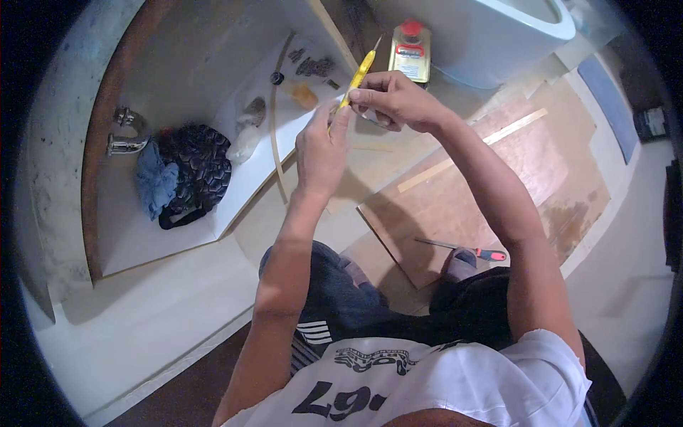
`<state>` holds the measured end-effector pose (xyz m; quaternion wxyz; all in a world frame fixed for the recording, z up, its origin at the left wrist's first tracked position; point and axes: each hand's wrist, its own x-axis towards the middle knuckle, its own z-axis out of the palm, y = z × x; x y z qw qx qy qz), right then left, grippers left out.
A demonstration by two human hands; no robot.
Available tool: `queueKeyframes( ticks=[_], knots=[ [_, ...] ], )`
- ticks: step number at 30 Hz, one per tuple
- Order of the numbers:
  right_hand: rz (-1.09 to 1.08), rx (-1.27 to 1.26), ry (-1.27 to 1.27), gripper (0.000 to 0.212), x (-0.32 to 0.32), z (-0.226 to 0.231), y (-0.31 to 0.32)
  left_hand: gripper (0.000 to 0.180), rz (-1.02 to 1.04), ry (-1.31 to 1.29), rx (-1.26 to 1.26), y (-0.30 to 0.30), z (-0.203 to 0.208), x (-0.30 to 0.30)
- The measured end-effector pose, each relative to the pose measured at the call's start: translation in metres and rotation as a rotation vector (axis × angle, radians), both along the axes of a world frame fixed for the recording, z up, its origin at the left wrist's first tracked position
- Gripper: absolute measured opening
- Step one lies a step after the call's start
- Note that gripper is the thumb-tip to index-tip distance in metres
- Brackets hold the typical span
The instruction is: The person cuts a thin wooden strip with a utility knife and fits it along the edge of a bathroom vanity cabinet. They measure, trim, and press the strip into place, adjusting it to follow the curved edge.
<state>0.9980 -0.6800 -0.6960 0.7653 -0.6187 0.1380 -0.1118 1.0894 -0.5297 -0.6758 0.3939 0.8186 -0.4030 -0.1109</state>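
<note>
My right hand grips a slim yellow utility knife, its thin blade tip pointing up and away. My left hand is raised beside it, fingertips pinching the knife's lower end where the two hands meet. Both hands are held up in front of me above a pale floor and a brown plywood sheet. Whether the blade is extended far, I cannot tell.
A red-handled tool lies on the plywood near my knee. A yellow tin with a red cap stands by a pale blue tub. A dark patterned bag, blue cloth and metal fitting rest at left.
</note>
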Motion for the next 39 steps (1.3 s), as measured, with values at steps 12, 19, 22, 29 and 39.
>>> queueKeyframes(
  ticks=[12, 19, 22, 29, 39],
  knots=[
    [0.130, -0.055, -0.004, 0.030, -0.008, -0.001, -0.010, 0.042, 0.011, 0.307, -0.029, -0.001, -0.002, -0.001],
    [0.078, 0.026, -0.076, 0.029, -0.007, 0.006, -0.004, 0.039, -0.032, 0.974, -0.325, -0.005, 0.003, -0.003],
    [0.084, -0.036, -0.046, 0.032, -0.005, 0.005, -0.001, 0.036, -0.073, 1.319, -0.287, 0.000, 0.000, 0.007],
    [0.035, 0.061, 0.003, 0.029, -0.017, 0.004, 0.003, 0.041, -0.275, 1.424, -0.225, 0.006, -0.007, 0.008],
    [-0.033, -0.143, 0.231, 0.030, 0.003, -0.013, 0.003, 0.035, -0.224, -0.283, 0.091, 0.009, -0.018, 0.002]
  ],
)
